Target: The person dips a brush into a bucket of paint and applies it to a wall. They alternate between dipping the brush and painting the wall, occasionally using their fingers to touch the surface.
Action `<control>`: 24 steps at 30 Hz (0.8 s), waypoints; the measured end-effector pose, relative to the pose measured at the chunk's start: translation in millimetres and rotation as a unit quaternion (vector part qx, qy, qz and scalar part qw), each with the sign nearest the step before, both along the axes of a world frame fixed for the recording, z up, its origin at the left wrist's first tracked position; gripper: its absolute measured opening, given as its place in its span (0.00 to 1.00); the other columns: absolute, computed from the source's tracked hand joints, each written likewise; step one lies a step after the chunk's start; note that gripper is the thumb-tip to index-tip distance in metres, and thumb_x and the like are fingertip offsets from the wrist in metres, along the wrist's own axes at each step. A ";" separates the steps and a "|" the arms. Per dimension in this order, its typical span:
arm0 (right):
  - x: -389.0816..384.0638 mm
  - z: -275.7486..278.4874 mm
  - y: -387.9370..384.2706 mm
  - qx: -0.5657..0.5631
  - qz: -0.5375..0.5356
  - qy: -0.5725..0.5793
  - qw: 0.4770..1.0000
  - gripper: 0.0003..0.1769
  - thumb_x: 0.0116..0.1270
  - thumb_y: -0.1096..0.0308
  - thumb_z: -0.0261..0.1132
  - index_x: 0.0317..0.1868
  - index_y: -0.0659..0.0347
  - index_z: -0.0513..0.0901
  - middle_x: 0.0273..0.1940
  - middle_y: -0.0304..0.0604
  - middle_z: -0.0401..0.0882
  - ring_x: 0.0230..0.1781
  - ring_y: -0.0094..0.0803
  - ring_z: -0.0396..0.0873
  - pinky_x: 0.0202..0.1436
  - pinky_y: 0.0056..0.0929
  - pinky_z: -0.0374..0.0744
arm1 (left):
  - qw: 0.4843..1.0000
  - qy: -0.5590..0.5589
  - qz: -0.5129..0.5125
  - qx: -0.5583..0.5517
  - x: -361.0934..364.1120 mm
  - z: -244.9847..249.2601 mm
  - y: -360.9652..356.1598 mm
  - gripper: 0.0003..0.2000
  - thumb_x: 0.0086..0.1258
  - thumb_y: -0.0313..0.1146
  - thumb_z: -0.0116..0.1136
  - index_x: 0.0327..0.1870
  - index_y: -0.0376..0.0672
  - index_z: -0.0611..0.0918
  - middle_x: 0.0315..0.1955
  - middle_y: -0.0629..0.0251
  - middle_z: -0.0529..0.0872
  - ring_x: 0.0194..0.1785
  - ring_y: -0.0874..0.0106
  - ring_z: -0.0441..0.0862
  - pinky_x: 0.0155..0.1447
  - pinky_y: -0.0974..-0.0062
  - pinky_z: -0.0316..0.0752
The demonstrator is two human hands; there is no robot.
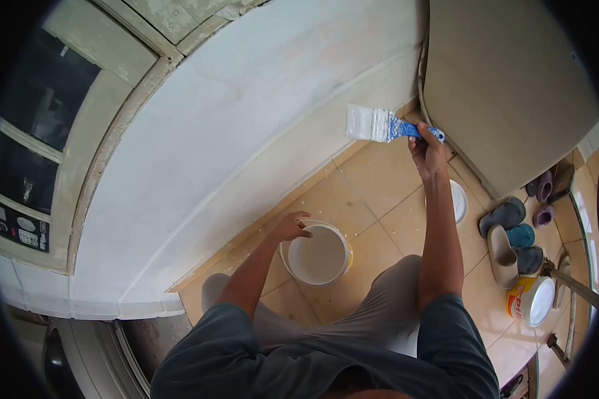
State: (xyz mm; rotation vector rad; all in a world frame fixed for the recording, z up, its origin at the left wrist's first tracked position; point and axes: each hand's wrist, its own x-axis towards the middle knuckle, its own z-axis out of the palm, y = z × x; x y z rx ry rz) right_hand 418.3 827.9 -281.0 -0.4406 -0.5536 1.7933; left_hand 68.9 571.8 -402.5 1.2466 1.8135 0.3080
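Observation:
A wide paint brush (383, 125) with a blue, paint-spotted handle and white-coated bristles is held by my right hand (429, 149), in front of the lower wall. Its bristles point left. My left hand (293, 227) grips the rim and handle area of a white bucket (318, 256) that stands over the floor between my knees. Whitish paint covers the inside of the bucket. The wall (246, 120) beside me is white above, with faint pinkish patches, and cream lower down.
A round white lid (456, 201) lies on the tiled floor right of my right forearm. Several shoes (502, 216) and a yellow-and-white bucket (531, 300) are farther right. A large beige panel (506, 86) stands at the upper right. A framed window (53, 93) is at the upper left.

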 end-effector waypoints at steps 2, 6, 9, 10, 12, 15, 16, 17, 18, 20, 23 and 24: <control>-6.6 0.3 4.3 -0.018 -0.014 0.023 0.999 0.07 0.70 0.71 0.67 0.42 0.68 0.83 0.35 0.42 0.83 0.28 0.25 0.80 0.31 0.21 0.80 | 1.000 0.011 0.004 0.024 4.8 1.4 16.4 0.40 0.49 0.40 0.82 0.67 0.43 0.76 0.45 0.53 0.89 0.50 0.63 0.87 0.54 0.65 0.81; -12.7 -12.7 17.2 -0.021 -0.005 0.023 0.999 0.08 0.70 0.70 0.67 0.42 0.67 0.83 0.37 0.42 0.83 0.28 0.25 0.79 0.31 0.20 0.80 | 0.996 0.039 0.048 0.059 26.2 15.2 55.8 0.38 0.50 0.42 0.82 0.64 0.40 0.78 0.44 0.53 0.89 0.48 0.65 0.87 0.53 0.65 0.81; -9.1 -21.0 25.3 -0.024 -0.003 0.018 1.000 0.08 0.70 0.70 0.67 0.42 0.68 0.83 0.36 0.43 0.83 0.29 0.26 0.80 0.31 0.20 0.80 | 0.994 0.043 0.089 0.050 45.0 17.9 94.1 0.36 0.50 0.44 0.82 0.60 0.38 0.80 0.42 0.53 0.90 0.46 0.65 0.88 0.53 0.65 0.81; -7.3 -23.7 24.7 -0.027 -0.006 0.024 0.999 0.08 0.71 0.70 0.67 0.42 0.68 0.83 0.36 0.43 0.83 0.29 0.26 0.80 0.32 0.20 0.80 | 0.994 0.034 0.100 0.034 47.5 9.5 103.1 0.35 0.50 0.45 0.82 0.58 0.37 0.81 0.42 0.53 0.90 0.45 0.65 0.88 0.52 0.65 0.81; -3.8 -31.3 34.9 -0.043 -0.026 0.024 0.998 0.08 0.71 0.70 0.66 0.42 0.68 0.83 0.36 0.43 0.83 0.30 0.26 0.80 0.32 0.20 0.80 | 0.980 0.103 0.119 0.118 58.4 -19.8 119.4 0.32 0.48 0.48 0.82 0.51 0.38 0.84 0.38 0.52 0.90 0.43 0.62 0.88 0.51 0.63 0.80; -2.1 -36.6 35.6 -0.064 -0.040 0.019 0.997 0.07 0.73 0.71 0.64 0.43 0.68 0.83 0.36 0.45 0.84 0.32 0.28 0.81 0.33 0.23 0.82 | 0.975 0.105 0.168 0.103 67.5 -52.7 134.6 0.29 0.48 0.47 0.81 0.47 0.36 0.84 0.36 0.51 0.89 0.42 0.55 0.88 0.48 0.57 0.80; -2.2 -34.1 41.1 -0.040 -0.034 0.038 0.998 0.07 0.73 0.72 0.64 0.43 0.68 0.83 0.36 0.46 0.84 0.32 0.28 0.81 0.33 0.23 0.82 | 0.974 0.108 0.166 0.107 78.5 -27.4 133.1 0.36 0.47 0.49 0.81 0.53 0.32 0.81 0.42 0.46 0.88 0.49 0.52 0.86 0.53 0.57 0.79; 0.3 -31.7 37.8 -0.030 -0.032 0.014 0.999 0.07 0.72 0.72 0.64 0.42 0.68 0.83 0.36 0.46 0.84 0.31 0.28 0.81 0.33 0.23 0.82 | 0.968 0.156 0.137 0.142 77.7 -37.8 131.4 0.45 0.45 0.53 0.81 0.60 0.29 0.77 0.50 0.42 0.85 0.57 0.51 0.83 0.60 0.59 0.77; 1.5 -25.6 40.9 -0.011 -0.030 -0.004 0.999 0.07 0.72 0.72 0.64 0.42 0.68 0.83 0.36 0.45 0.84 0.31 0.28 0.81 0.33 0.23 0.82 | 0.969 0.161 0.116 0.149 77.1 -35.1 130.1 0.50 0.45 0.57 0.81 0.64 0.27 0.73 0.58 0.40 0.80 0.63 0.50 0.79 0.65 0.60 0.74; 11.9 -20.9 48.8 0.032 -0.021 -0.068 0.997 0.07 0.71 0.72 0.65 0.42 0.68 0.84 0.35 0.45 0.85 0.30 0.28 0.81 0.33 0.23 0.81 | 0.977 0.178 0.067 0.096 66.8 -4.3 131.8 0.51 0.46 0.59 0.80 0.66 0.29 0.72 0.59 0.40 0.80 0.62 0.51 0.80 0.65 0.60 0.75; 37.3 -23.4 36.9 0.055 0.015 -0.241 0.969 0.08 0.69 0.70 0.67 0.41 0.68 0.85 0.35 0.45 0.86 0.29 0.27 0.82 0.33 0.23 0.81 | 0.990 0.101 0.082 0.046 60.5 72.2 114.8 0.49 0.48 0.58 0.79 0.66 0.31 0.74 0.59 0.41 0.81 0.59 0.53 0.83 0.63 0.60 0.77; 40.1 -15.9 26.3 0.047 0.025 -0.316 0.947 0.09 0.68 0.70 0.68 0.41 0.68 0.85 0.35 0.45 0.86 0.29 0.27 0.82 0.34 0.23 0.82 | 0.992 0.059 0.100 0.043 55.5 93.1 113.9 0.47 0.49 0.58 0.78 0.65 0.32 0.75 0.58 0.41 0.81 0.57 0.54 0.84 0.62 0.60 0.78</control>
